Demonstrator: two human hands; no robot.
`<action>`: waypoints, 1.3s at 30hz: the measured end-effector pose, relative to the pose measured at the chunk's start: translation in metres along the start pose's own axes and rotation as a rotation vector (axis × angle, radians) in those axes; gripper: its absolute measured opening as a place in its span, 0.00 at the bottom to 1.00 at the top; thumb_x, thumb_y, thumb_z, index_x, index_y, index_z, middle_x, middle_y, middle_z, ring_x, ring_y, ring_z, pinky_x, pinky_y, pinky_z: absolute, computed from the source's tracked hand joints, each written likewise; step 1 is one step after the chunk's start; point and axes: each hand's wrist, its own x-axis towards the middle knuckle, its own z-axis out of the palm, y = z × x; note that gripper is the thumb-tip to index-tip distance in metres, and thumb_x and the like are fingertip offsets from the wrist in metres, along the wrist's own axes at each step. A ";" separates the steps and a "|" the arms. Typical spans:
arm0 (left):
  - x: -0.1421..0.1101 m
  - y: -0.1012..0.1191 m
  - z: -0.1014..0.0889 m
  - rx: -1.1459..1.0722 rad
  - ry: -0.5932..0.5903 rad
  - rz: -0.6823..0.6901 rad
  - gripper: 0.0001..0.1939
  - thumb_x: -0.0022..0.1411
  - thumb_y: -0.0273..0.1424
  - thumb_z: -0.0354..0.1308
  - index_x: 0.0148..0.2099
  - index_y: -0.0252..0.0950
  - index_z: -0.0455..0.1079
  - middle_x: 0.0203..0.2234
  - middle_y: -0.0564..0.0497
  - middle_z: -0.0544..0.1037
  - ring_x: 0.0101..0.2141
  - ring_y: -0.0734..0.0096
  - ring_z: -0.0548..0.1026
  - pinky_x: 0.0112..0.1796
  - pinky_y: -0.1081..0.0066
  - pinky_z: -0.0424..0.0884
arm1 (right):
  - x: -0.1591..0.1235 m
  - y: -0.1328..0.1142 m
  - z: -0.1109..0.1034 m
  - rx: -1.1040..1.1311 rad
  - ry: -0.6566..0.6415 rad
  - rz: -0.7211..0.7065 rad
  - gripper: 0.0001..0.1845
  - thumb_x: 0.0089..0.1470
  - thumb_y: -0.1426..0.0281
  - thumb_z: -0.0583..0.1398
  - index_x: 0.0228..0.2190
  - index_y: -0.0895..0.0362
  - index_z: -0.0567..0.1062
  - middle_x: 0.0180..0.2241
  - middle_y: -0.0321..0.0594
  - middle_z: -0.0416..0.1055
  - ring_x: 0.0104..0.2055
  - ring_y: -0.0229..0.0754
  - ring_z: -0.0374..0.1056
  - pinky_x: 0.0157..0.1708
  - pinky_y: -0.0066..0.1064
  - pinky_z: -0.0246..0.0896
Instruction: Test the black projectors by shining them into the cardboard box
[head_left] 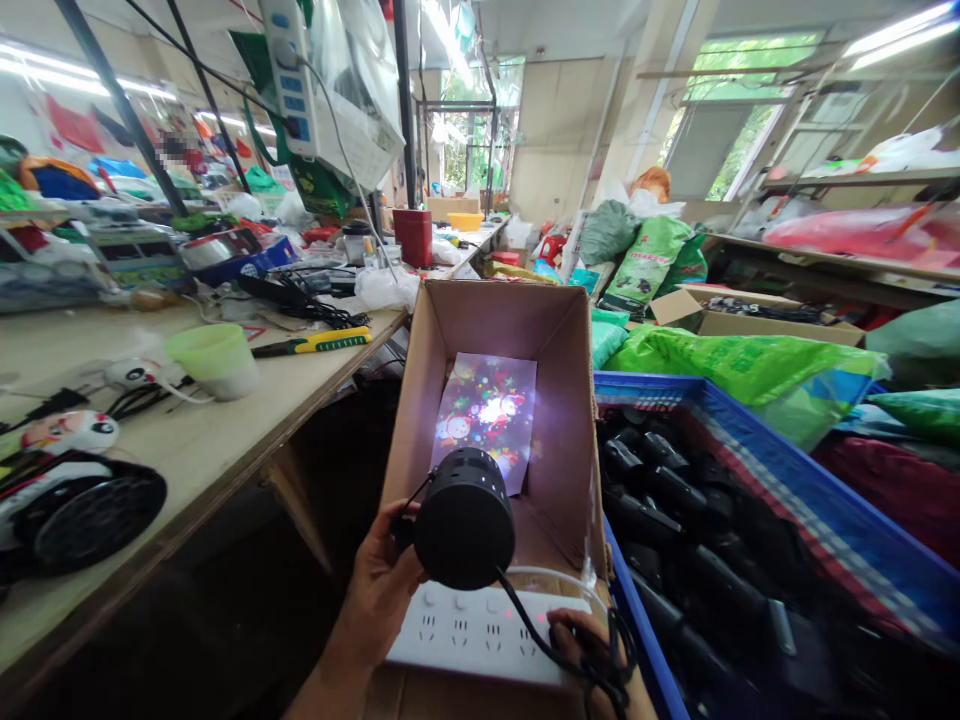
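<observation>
Cluttered workshop, with one long wooden table [150, 370] on the left and one blue plastic crate [675, 395] of many black cylinders on the right. Between them, one open cardboard box [495, 330], with one brightly lit sheet [484, 420] of colourful cartoon print inside. Left hand [379, 590] closed around one black cylindrical lamp [465, 518], up in front of the box opening. Right hand [577, 640] low beside one black cord [551, 655], its grip impossible to tell, just over one white power strip [480, 630] with four sockets. On the table, one green cup [214, 360] and one yellow-handled screwdriver [315, 342].
</observation>
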 end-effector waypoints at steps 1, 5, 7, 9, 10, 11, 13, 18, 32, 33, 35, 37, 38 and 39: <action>0.000 0.000 0.002 -0.004 0.006 0.000 0.21 0.43 0.36 0.72 0.40 0.42 0.70 0.29 0.56 0.75 0.27 0.77 0.74 0.32 0.76 0.72 | 0.000 0.000 0.000 0.014 -0.007 0.010 0.18 0.49 0.53 0.59 0.31 0.53 0.80 0.33 0.47 0.78 0.37 0.51 0.74 0.39 0.38 0.70; -0.002 0.003 0.007 -0.009 0.036 0.014 0.20 0.43 0.35 0.72 0.39 0.43 0.70 0.29 0.58 0.75 0.28 0.77 0.74 0.32 0.78 0.71 | 0.000 0.000 -0.002 -0.011 -0.009 0.042 0.20 0.49 0.53 0.59 0.35 0.54 0.79 0.36 0.47 0.77 0.40 0.52 0.73 0.41 0.39 0.69; -0.003 0.003 0.008 0.001 0.015 0.003 0.20 0.42 0.36 0.72 0.39 0.43 0.70 0.28 0.59 0.75 0.27 0.78 0.73 0.31 0.79 0.71 | 0.000 0.001 -0.003 -0.054 -0.005 0.062 0.20 0.49 0.53 0.59 0.36 0.54 0.79 0.38 0.46 0.77 0.42 0.52 0.72 0.42 0.40 0.68; -0.003 0.004 0.009 -0.006 -0.002 -0.004 0.21 0.42 0.36 0.72 0.39 0.43 0.70 0.27 0.59 0.74 0.25 0.79 0.72 0.28 0.79 0.70 | 0.001 0.003 -0.001 -0.071 -0.010 0.054 0.19 0.48 0.54 0.60 0.35 0.54 0.79 0.37 0.46 0.77 0.41 0.52 0.73 0.41 0.40 0.69; -0.003 0.003 0.009 -0.014 -0.007 -0.005 0.21 0.42 0.36 0.72 0.39 0.43 0.70 0.26 0.59 0.73 0.24 0.80 0.71 0.27 0.79 0.69 | 0.002 0.004 0.000 -0.064 -0.001 0.034 0.18 0.48 0.54 0.60 0.34 0.54 0.79 0.36 0.46 0.77 0.39 0.52 0.73 0.40 0.40 0.69; -0.003 0.003 0.009 -0.022 -0.008 -0.006 0.21 0.42 0.36 0.72 0.39 0.43 0.70 0.25 0.59 0.73 0.23 0.80 0.71 0.26 0.79 0.69 | 0.003 0.005 0.001 -0.048 0.012 0.009 0.18 0.48 0.55 0.60 0.33 0.54 0.79 0.35 0.46 0.77 0.39 0.51 0.73 0.39 0.39 0.70; -0.004 0.003 0.010 -0.025 -0.004 -0.007 0.21 0.43 0.35 0.72 0.39 0.42 0.69 0.24 0.59 0.72 0.22 0.79 0.70 0.24 0.79 0.68 | 0.005 0.005 0.005 -0.005 0.047 -0.042 0.17 0.48 0.54 0.60 0.29 0.54 0.80 0.33 0.45 0.78 0.37 0.51 0.73 0.38 0.38 0.70; -0.004 0.002 0.012 0.003 -0.073 -0.028 0.19 0.46 0.35 0.70 0.40 0.43 0.68 0.23 0.60 0.71 0.22 0.79 0.70 0.26 0.78 0.70 | 0.009 0.000 0.010 0.030 0.080 -0.068 0.20 0.48 0.51 0.59 0.23 0.52 0.80 0.27 0.44 0.77 0.31 0.50 0.73 0.30 0.37 0.70; -0.005 -0.008 0.002 0.031 -0.155 0.080 0.19 0.50 0.32 0.68 0.44 0.41 0.68 0.28 0.56 0.75 0.27 0.79 0.72 0.30 0.80 0.68 | 0.006 -0.001 0.008 0.052 0.026 -0.085 0.17 0.47 0.52 0.61 0.25 0.52 0.80 0.25 0.40 0.76 0.27 0.45 0.71 0.28 0.31 0.65; -0.004 -0.009 0.002 0.038 -0.166 0.087 0.19 0.49 0.32 0.69 0.44 0.40 0.68 0.28 0.56 0.76 0.28 0.78 0.73 0.30 0.80 0.68 | 0.006 -0.002 0.008 0.059 0.027 -0.067 0.17 0.46 0.52 0.61 0.25 0.52 0.80 0.25 0.39 0.76 0.27 0.45 0.70 0.28 0.31 0.65; -0.005 -0.011 0.002 0.091 -0.193 0.084 0.19 0.49 0.33 0.68 0.44 0.39 0.68 0.28 0.55 0.76 0.28 0.76 0.73 0.30 0.79 0.68 | 0.007 -0.008 0.006 0.104 0.029 -0.007 0.18 0.44 0.52 0.62 0.23 0.53 0.79 0.22 0.39 0.75 0.24 0.44 0.69 0.26 0.31 0.64; -0.006 -0.012 0.002 0.204 -0.203 0.051 0.19 0.51 0.34 0.67 0.45 0.39 0.67 0.27 0.55 0.76 0.27 0.75 0.73 0.29 0.78 0.68 | 0.012 -0.015 0.000 0.215 0.048 0.086 0.18 0.42 0.52 0.64 0.22 0.55 0.79 0.20 0.39 0.74 0.24 0.43 0.69 0.25 0.30 0.65; -0.008 -0.012 0.003 0.277 -0.207 0.034 0.20 0.52 0.34 0.66 0.46 0.39 0.66 0.27 0.55 0.76 0.27 0.75 0.72 0.28 0.77 0.68 | 0.015 -0.019 -0.004 0.294 0.063 0.131 0.18 0.41 0.52 0.65 0.22 0.55 0.79 0.21 0.40 0.75 0.25 0.44 0.69 0.25 0.30 0.66; -0.010 -0.012 0.004 0.360 -0.212 0.028 0.19 0.53 0.34 0.65 0.46 0.38 0.65 0.27 0.55 0.75 0.27 0.75 0.72 0.28 0.77 0.68 | 0.018 -0.023 -0.009 0.371 0.083 0.166 0.19 0.42 0.52 0.65 0.23 0.56 0.79 0.23 0.40 0.75 0.27 0.45 0.70 0.27 0.31 0.67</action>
